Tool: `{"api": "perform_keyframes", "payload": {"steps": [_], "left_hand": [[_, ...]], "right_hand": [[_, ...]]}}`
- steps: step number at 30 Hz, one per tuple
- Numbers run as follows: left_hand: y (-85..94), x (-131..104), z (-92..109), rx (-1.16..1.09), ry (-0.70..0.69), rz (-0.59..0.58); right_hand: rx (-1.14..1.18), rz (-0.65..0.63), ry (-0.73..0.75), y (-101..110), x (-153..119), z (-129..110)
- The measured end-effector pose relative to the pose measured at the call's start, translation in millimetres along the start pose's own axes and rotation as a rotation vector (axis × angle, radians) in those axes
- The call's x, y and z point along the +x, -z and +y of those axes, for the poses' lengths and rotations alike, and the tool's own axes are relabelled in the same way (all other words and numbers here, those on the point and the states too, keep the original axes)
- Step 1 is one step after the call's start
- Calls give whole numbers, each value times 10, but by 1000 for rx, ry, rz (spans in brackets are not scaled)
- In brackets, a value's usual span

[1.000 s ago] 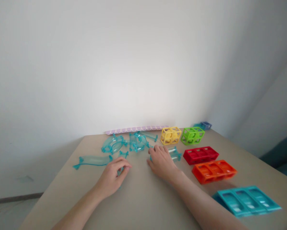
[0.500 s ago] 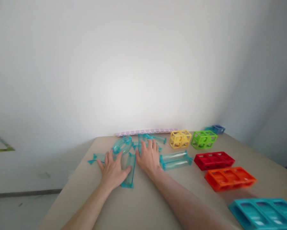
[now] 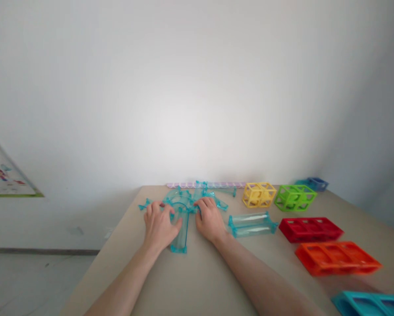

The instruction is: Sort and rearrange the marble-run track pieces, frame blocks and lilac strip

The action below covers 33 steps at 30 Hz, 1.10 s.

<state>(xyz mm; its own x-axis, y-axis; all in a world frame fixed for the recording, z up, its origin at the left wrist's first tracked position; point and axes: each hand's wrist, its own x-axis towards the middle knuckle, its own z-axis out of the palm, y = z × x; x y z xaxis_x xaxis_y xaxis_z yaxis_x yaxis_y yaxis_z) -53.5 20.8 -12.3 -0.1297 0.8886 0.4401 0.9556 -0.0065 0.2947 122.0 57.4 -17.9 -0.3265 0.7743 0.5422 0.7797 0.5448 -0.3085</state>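
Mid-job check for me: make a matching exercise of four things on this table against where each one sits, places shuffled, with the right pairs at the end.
Things
1. Clear teal piece pointing toward the person
2. Yellow block
3. Orange block
4. Purple patterned strip

Places
A. Between the red block and the solid teal block
B. Along the table's back edge, by the wall
C. Between the left hand and the right hand
D. Just left of the green block

Pairs: 1-C, 2-D, 3-A, 4-B

Looked like a playroom or classroom tbh, cartoon poster [image 3: 12, 175] hung on the wall [image 3: 197, 96] at left, bright plastic blocks [image 3: 338, 259] sat at right
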Motion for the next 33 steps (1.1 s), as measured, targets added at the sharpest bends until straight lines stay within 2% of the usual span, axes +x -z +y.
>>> {"api": "perform_keyframes", "payload": {"steps": [4, 8, 17, 21, 28, 33], "left_hand": [[30, -39, 15, -28, -65, -131], [15, -43, 28, -262, -74, -147], [54, 62, -52, -590, 90, -193], [68, 116, -102, -861, 201, -296], [159, 90, -51, -1378, 386, -574], [202, 114, -32, -1596, 425, -563]], "right_hand": [[-21, 27, -65, 9, 10, -24], [-50, 32, -99, -4, 24, -28], [-113, -1, -110, -26, 22, -19], [-124, -24, -97, -26, 19, -48], [-148, -78, -94, -13, 54, -21], [-161, -97, -102, -5, 50, -12]]}}
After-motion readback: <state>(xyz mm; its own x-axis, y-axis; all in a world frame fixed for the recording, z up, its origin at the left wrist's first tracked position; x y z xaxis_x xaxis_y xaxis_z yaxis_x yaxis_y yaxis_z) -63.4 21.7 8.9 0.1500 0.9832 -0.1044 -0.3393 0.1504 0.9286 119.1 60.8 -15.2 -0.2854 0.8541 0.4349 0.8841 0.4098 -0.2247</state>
